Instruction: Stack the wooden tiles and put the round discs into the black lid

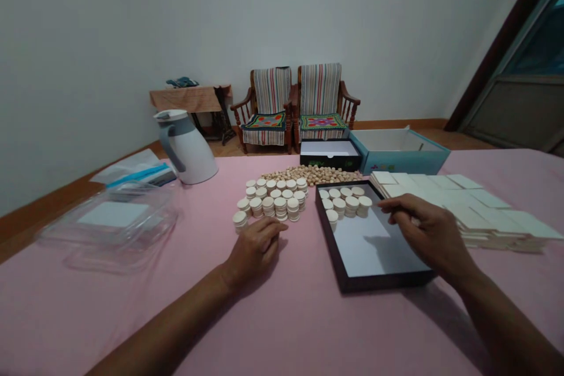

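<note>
My left hand (pixel 258 247) rests on the pink cloth just in front of stacked pale round discs (pixel 268 205), its fingers curled together; whether it holds anything is hidden. Over the right side of a black-rimmed shallow tray (pixel 341 270) hovers my right hand (pixel 425 232), fingers bent and thumb near them, with no object clearly visible between them. Several stacks of round discs (pixel 351 204) stand inside the tray at its back left. Behind the tray and the loose stacks lies a heap of small wooden pieces (pixel 315 175).
Square pale tiles (pixel 493 217) are piled at the right. A black box (pixel 330 161) and a blue box (pixel 405 161) stand at the back. On the left are a white jug (pixel 191 150), a clear plastic container (pixel 114 217) and a blue-edged packet (pixel 141 176).
</note>
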`<state>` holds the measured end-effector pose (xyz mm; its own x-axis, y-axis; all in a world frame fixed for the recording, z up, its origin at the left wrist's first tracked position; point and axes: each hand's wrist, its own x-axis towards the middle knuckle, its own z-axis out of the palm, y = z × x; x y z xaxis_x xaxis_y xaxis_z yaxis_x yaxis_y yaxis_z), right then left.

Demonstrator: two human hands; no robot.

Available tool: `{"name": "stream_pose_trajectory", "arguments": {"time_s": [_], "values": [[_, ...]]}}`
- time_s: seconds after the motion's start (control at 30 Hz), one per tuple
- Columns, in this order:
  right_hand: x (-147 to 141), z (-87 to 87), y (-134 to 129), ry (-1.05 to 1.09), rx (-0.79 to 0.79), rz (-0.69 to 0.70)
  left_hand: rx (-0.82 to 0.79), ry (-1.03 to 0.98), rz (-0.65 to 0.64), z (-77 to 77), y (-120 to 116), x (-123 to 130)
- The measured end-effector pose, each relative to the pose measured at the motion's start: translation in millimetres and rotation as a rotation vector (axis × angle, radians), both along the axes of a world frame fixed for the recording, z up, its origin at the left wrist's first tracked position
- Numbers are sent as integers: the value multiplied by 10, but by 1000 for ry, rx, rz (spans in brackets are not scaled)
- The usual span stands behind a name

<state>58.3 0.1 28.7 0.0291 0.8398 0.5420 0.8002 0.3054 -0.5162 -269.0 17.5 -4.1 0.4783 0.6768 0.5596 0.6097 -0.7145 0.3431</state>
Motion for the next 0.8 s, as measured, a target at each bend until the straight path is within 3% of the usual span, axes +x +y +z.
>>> {"name": "stream_pose_trajectory", "arguments": {"time_s": [0.07,0.17,0.27,0.37,0.47,0.6,0.8], "values": [[46,21,-22,50,31,-42,21,91,24,134,7,-81],[94,44,-52,86,74,-123,35,141,172,340,48,-306],[103,42,-60,97,94,-175,19,148,365,402,138,-586],[95,8,-40,102,68,-175,-131,146,488,275,253,-794],[87,-31,-15,106,11,-162,-293,124,491,79,331,-856],[72,-39,-11,103,-3,-152,-317,120,511,-80,337,-799],[-8,18,-11,11,52,-8,-303,144,569,-126,281,-718]]}}
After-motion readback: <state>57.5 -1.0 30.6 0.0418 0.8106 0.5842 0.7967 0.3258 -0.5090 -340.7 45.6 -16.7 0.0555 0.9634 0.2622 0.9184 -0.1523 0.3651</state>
